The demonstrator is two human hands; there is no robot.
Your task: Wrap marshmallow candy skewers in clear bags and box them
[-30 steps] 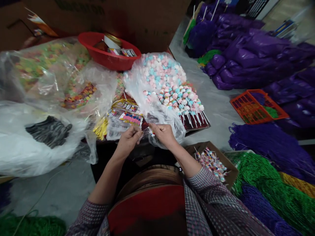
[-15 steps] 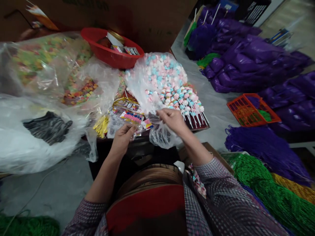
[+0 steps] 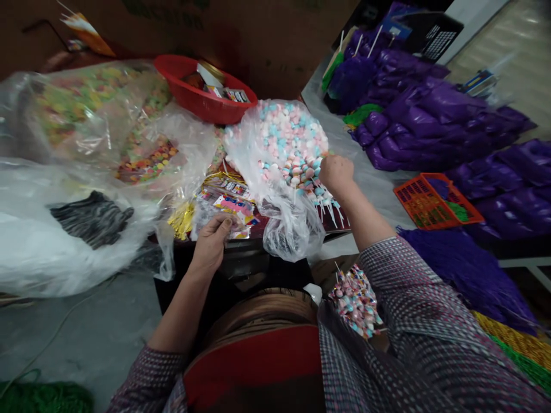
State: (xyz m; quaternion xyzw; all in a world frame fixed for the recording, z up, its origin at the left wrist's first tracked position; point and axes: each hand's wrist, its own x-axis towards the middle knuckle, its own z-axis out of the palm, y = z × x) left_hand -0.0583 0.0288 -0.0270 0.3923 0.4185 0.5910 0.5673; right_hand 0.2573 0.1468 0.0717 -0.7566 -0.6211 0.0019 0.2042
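Observation:
My left hand (image 3: 213, 238) is closed in a pinch at the table's front edge, on what looks like the edge of a small clear plastic bag. Flat printed packets (image 3: 235, 207) lie just beyond its fingertips. My right hand (image 3: 338, 174) reaches over the right side of a pile of marshmallow lollipops (image 3: 301, 166) in pink, white and blue. Its fingers curl down among them, and what they grip is hidden. White lollipop sticks (image 3: 329, 209) point toward me under that hand. A clear plastic bag (image 3: 293, 229) hangs crumpled over the table edge between my hands.
Gold twist ties (image 3: 181, 221) and big bags of ring-shaped sweets (image 3: 94, 109) lie left. A red basin (image 3: 206, 103) stands behind. Wrapped lollipops (image 3: 355, 301) fill a box below my right arm. Purple bags (image 3: 430, 120) and an orange basket (image 3: 437, 201) are at right.
My right hand has left the clear bag and moved right and away from me, onto the lollipops. My left hand has stayed nearly in place. The box of wrapped lollipops shows more now.

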